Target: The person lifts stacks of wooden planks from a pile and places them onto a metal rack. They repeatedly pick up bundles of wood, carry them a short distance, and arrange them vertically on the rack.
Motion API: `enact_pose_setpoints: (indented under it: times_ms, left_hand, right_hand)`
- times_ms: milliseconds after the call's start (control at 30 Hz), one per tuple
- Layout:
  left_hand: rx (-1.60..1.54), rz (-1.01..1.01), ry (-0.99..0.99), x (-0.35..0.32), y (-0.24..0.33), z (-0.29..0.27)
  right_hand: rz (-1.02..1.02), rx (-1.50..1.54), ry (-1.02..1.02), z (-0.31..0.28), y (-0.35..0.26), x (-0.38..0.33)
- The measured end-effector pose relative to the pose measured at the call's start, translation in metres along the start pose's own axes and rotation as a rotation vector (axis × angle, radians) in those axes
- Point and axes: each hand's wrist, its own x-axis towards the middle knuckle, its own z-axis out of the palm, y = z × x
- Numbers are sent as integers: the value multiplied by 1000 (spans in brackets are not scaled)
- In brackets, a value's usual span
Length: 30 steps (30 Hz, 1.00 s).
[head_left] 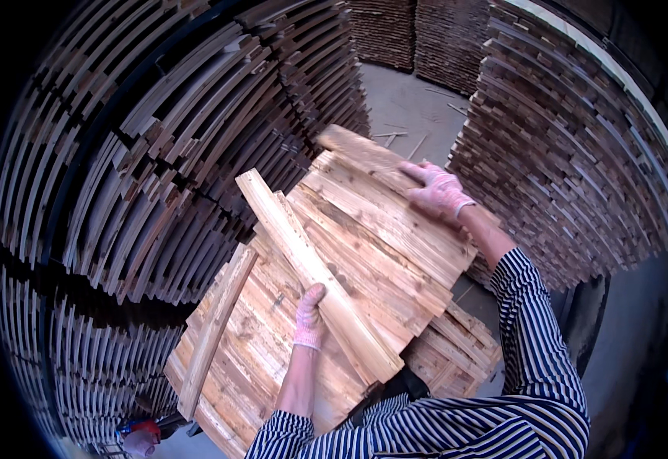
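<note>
My left hand (pixel 310 321), in a pink and white knit glove, is closed on a pale wooden board (pixel 292 233). That board lies diagonally over a stack of side-by-side boards (pixel 364 237), my thumb resting on its face. At the stack's far right edge my right hand (pixel 437 190), gloved alike, grips another board (pixel 364 155), blurred by motion; the fingers' undersides are hidden. A separate narrow board (pixel 218 329) lies crosswise on the stack, left of my left hand.
Tall piles of stacked boards (pixel 188 145) rise on the left, and another high pile (pixel 563 153) stands on the right. Loose sticks (pixel 390 135) lie on the grey floor (pixel 403 96) beyond. More boards (pixel 456 348) sit lower at the right. Something red (pixel 141 428) shows at the lower left.
</note>
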Motion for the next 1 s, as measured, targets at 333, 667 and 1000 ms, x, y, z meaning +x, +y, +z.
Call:
enact_pose_setpoints:
  times_ms: [333, 667, 1000]
  left_hand:
    - [92, 43, 82, 2, 2, -3]
    - [867, 63, 99, 21, 47, 28]
    - [1893, 230, -101, -154, 124, 66]
  right_hand:
    - [-81, -107, -30, 41, -6, 19]
    - [7, 559, -173, 77, -211, -130]
    - [345, 1560, 413, 102, -103, -310]
